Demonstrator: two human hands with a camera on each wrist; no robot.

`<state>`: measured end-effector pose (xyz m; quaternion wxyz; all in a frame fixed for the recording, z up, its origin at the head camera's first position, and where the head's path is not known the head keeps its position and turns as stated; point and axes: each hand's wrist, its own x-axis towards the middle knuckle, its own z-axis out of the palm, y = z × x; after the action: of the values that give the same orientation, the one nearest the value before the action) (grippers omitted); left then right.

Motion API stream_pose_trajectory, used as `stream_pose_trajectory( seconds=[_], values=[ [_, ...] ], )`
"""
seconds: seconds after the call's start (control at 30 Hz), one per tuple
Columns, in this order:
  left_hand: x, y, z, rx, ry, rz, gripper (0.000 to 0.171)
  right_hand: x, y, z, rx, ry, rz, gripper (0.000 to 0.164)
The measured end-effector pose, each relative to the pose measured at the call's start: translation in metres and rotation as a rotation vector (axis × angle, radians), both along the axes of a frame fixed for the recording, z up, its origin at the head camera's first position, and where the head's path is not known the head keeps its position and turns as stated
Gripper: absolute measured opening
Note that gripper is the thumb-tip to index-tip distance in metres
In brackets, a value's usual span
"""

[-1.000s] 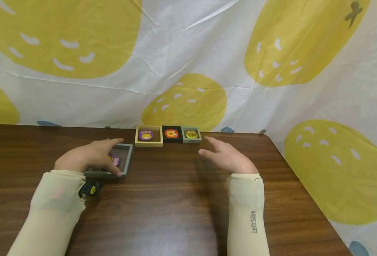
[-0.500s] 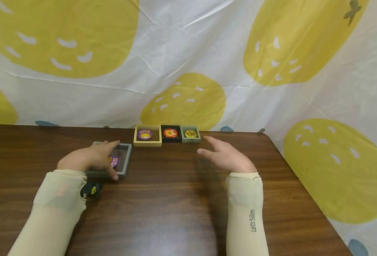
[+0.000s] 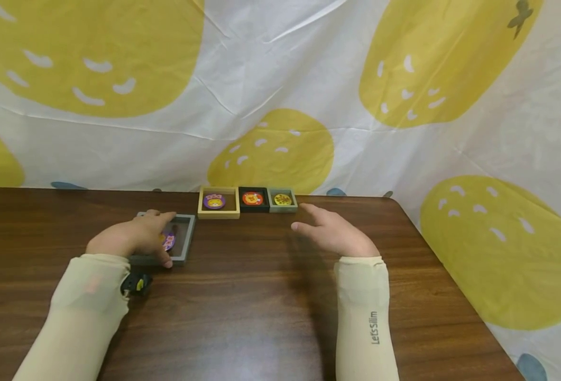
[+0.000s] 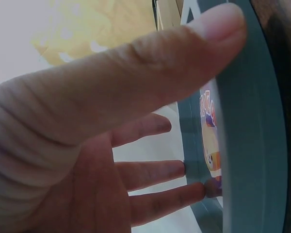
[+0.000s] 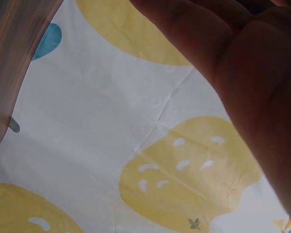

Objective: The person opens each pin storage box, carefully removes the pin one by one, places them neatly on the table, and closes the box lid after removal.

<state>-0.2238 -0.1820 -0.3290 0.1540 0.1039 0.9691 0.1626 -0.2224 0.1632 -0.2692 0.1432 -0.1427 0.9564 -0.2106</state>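
Observation:
My left hand spans a grey square tray on the table. Inside the tray a purple round badge shows partly past the hand. In the left wrist view the thumb lies across the tray's near wall, while the straight, spread fingers reach over its inside; whether they press on it is hard to tell. My right hand hovers above the table with relaxed fingers, holding nothing. Nearest to it is a small grey-green box with a yellow round badge.
Beside that box, a black box bears a red badge, and a light wooden box holds a purple badge. Their row stands near the back table edge. A lemon-print curtain hangs behind and at right.
My left hand shifts slightly right over the tray, its thumb coming to the near wall. The right hand stays almost where it was. The boxes have not visibly moved.

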Motion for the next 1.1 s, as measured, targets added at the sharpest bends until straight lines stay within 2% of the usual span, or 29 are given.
stream_pose_trajectory(
  seconds=[0.3,0.7,1.1],
  values=[
    [0.002,0.003,0.001,0.011,-0.007,0.013,0.114,0.000,-0.003,-0.001,0.000,0.001,0.009,0.068],
    [0.007,0.013,0.003,-0.025,0.009,0.011,0.115,0.001,-0.002,0.001,0.004,0.004,0.007,0.068],
    [0.011,0.026,0.004,-0.058,0.010,0.002,0.102,0.001,0.001,0.002,-0.003,0.014,0.010,0.067]
  ],
)
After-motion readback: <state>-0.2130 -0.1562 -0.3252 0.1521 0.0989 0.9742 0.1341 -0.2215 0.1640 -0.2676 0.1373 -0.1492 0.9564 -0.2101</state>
